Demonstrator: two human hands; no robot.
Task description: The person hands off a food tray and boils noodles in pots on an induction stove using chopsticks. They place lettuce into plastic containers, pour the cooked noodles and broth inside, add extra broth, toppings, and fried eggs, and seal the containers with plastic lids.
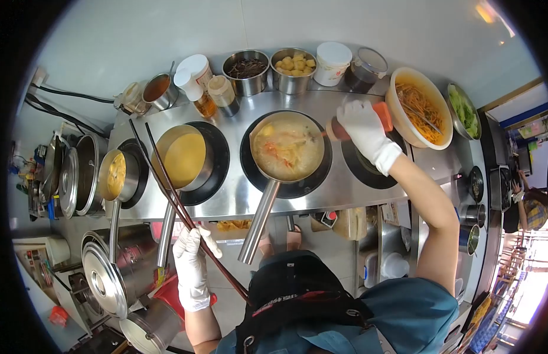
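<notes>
L grip (192, 259) at approx 7 o'clock of the centre pan (262, 218), white-gloved, clenched round long dark chopsticks (180, 207); they slant up twd 10–11 o'clock, passing over part of the pot (208, 159) at 9 o'clock, which holds yellow liquid (178, 154). R grip (368, 128), also gloved, at btwn 2 and 3 o'clock, fingers wrapped round a red-orange container (383, 116) held sideways; near end by pan rim, contents hard to tell. Pan sits on a hob in the steel counter (338, 190), handle twd btwn 6 and 7, w/ cloudy broth (289, 150) plus red & yellow bits. Further out at 9: small pan (131, 177), yellowish food inside. Back row: pot w/ dark strips (250, 87) at 11, pot w/ yellow chunks (293, 85) at 12, white tub (332, 68) at 1. Bowl of orange shreds (404, 133) btwn 2 and 3, just beyond R grip.
</notes>
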